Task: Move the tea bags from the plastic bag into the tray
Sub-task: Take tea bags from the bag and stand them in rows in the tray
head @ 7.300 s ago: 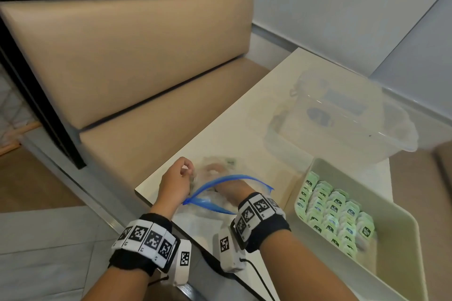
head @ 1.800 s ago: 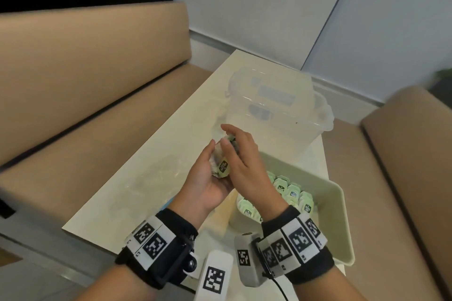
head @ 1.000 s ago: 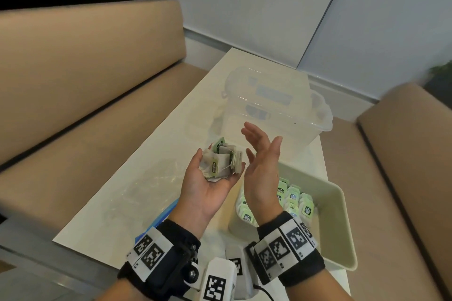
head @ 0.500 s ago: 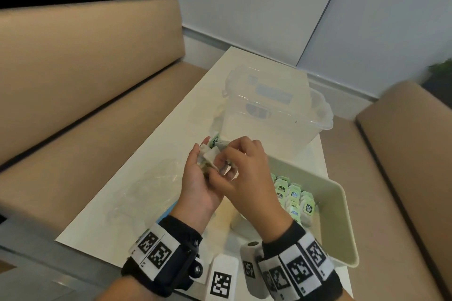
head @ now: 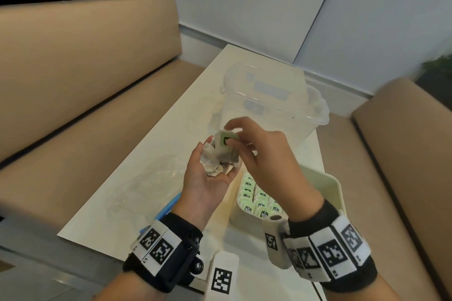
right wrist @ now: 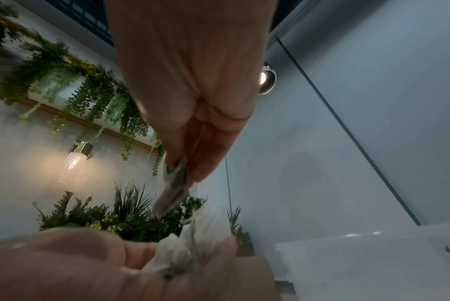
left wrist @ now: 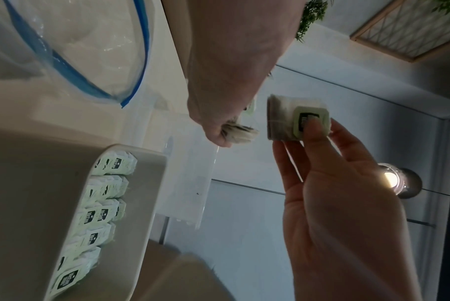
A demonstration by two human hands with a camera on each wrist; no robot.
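Above the table, we pinch one tea bag [head: 226, 141] in our right hand [head: 266, 154] from the left hand's [head: 208, 176] cupped pile [head: 215, 161], and next must set it in the tray [head: 335, 193] at four o'clock.

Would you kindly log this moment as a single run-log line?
stage: sorting | left hand: cupping loose tea bags | right hand: pinching one tea bag | tray: partly filled | plastic bag: on table
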